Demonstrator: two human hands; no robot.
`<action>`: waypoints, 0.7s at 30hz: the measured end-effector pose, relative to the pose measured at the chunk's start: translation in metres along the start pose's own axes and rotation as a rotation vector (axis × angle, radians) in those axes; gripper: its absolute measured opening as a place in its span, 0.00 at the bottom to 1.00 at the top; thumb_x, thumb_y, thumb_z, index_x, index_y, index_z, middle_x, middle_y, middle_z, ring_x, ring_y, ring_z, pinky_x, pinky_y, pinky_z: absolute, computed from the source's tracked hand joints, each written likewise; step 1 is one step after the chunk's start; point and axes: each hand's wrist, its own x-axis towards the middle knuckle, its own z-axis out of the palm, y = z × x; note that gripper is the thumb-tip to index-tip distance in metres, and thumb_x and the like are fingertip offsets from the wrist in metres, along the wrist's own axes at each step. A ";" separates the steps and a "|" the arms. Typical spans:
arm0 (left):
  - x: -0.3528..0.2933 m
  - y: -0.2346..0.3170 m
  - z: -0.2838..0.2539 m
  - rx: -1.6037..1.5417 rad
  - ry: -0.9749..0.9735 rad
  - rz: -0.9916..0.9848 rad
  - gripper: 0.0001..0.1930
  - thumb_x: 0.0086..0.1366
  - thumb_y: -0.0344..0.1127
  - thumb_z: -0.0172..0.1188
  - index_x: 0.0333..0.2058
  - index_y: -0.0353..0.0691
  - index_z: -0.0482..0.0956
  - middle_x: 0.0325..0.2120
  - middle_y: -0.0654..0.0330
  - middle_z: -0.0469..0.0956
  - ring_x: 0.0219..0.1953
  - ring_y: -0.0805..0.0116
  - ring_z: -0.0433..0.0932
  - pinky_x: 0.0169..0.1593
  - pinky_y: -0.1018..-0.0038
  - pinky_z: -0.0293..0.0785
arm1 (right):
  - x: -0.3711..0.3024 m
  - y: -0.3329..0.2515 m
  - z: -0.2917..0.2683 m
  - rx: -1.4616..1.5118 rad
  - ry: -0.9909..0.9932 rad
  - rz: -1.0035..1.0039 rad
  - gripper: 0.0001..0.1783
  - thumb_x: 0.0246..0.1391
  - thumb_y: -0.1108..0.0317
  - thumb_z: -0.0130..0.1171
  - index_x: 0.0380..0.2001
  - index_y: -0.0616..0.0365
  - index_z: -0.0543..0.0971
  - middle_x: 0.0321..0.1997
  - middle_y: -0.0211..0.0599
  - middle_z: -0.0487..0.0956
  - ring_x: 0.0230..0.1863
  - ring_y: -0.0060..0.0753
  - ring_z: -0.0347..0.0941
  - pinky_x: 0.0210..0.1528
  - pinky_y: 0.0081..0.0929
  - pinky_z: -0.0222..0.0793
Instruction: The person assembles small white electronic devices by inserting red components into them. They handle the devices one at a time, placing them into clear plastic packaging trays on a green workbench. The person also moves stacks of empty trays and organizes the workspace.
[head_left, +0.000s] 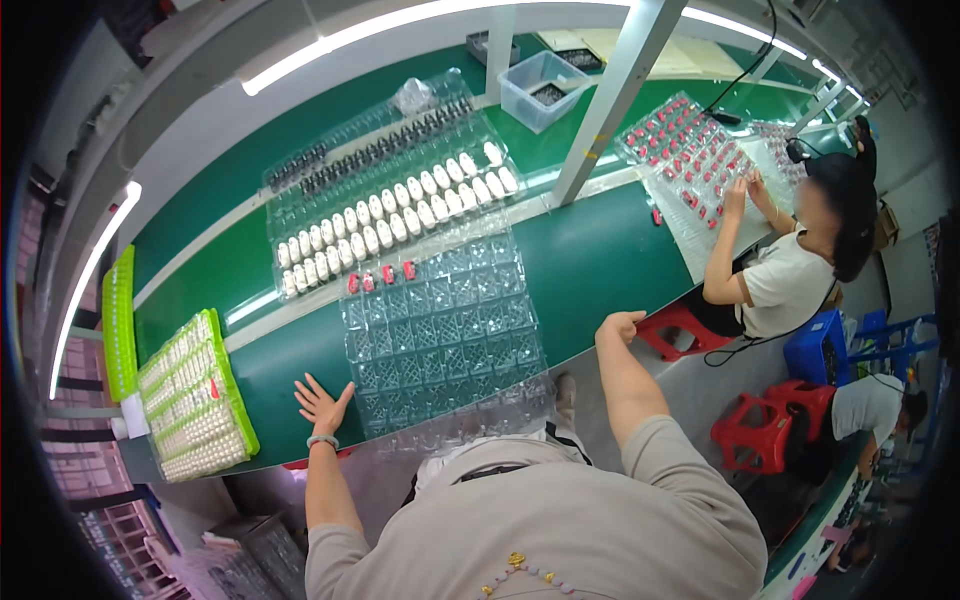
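Note:
My left hand (322, 405) is open, fingers spread, on the green bench beside the left edge of a clear plastic tray (450, 340). That tray has many square pockets. A few small red parts (368, 281) sit in its far left pockets, and the other pockets look bare. My right hand (620, 326) is at the bench's front edge, to the right of the tray and apart from it. Its fingers are curled, and whatever they may hold is hidden. Beyond the tray, another clear tray holds two rows of white oval parts (385, 233) and rows of black parts (390, 140).
Bright green trays (232, 390) of small white pieces stand at the left. A metal post (600, 130) rises near a clear bin (543, 95). To the right, a co-worker (800, 260) handles a tray of red parts (685, 150). Red stools (750, 430) stand on the floor.

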 end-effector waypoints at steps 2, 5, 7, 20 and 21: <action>-0.002 0.003 -0.002 0.028 -0.010 0.005 0.60 0.44 0.72 0.54 0.62 0.45 0.26 0.62 0.49 0.21 0.64 0.49 0.20 0.61 0.48 0.23 | -0.009 -0.006 -0.010 -0.009 -0.003 0.022 0.45 0.57 0.41 0.20 0.33 0.77 0.75 0.38 0.63 0.74 0.43 0.59 0.71 0.48 0.46 0.65; 0.005 0.000 0.005 0.043 0.005 0.015 0.60 0.44 0.69 0.56 0.62 0.45 0.27 0.62 0.48 0.21 0.64 0.48 0.21 0.61 0.47 0.24 | -0.009 -0.010 -0.012 -0.041 0.007 0.038 0.45 0.57 0.41 0.20 0.35 0.75 0.75 0.40 0.61 0.75 0.44 0.58 0.71 0.48 0.45 0.65; 0.003 0.000 0.005 0.044 0.009 0.004 0.60 0.44 0.69 0.57 0.62 0.45 0.27 0.62 0.48 0.22 0.64 0.47 0.21 0.61 0.47 0.25 | -0.003 -0.009 -0.004 -0.072 0.036 0.036 0.44 0.57 0.41 0.20 0.35 0.74 0.75 0.40 0.60 0.75 0.44 0.57 0.71 0.49 0.45 0.65; 0.004 0.005 0.005 -0.095 0.146 0.056 0.48 0.52 0.69 0.47 0.62 0.44 0.42 0.63 0.45 0.33 0.64 0.46 0.30 0.60 0.47 0.30 | 0.001 0.021 0.007 -0.079 0.206 -0.254 0.37 0.55 0.45 0.42 0.48 0.75 0.62 0.51 0.62 0.62 0.52 0.59 0.61 0.52 0.48 0.59; -0.004 0.011 0.005 -0.175 0.192 0.073 0.45 0.52 0.68 0.49 0.61 0.44 0.49 0.62 0.43 0.38 0.64 0.44 0.35 0.60 0.48 0.35 | 0.008 0.036 0.009 -0.187 0.230 -0.512 0.36 0.54 0.47 0.45 0.51 0.73 0.60 0.55 0.60 0.58 0.55 0.58 0.57 0.54 0.47 0.56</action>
